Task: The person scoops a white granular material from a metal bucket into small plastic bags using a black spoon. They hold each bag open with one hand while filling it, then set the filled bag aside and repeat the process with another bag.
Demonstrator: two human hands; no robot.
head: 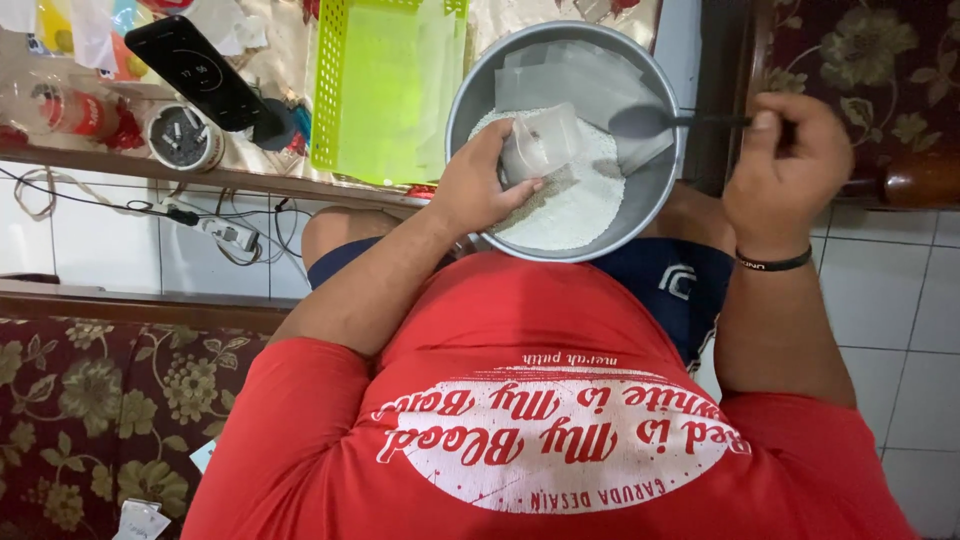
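Note:
A round metal bowl [660, 190] rests on my lap, holding white grains [590, 190] and several clear plastic bags [590, 75] along its far side. My left hand [475, 185] grips a small clear plastic bag [540, 140] held open over the grains. My right hand [785, 165] holds the handle of a metal spoon [645, 122], whose bowl hovers just right of the bag, above the grains. A black band circles my right wrist.
A lime-green plastic basket [385, 85] lies on the glass-topped table [230, 178] beyond the bowl. A black phone [195, 70] on a stand, a round tin [185, 138] and a power strip [225, 232] are at left. Floral sofa cushions flank me.

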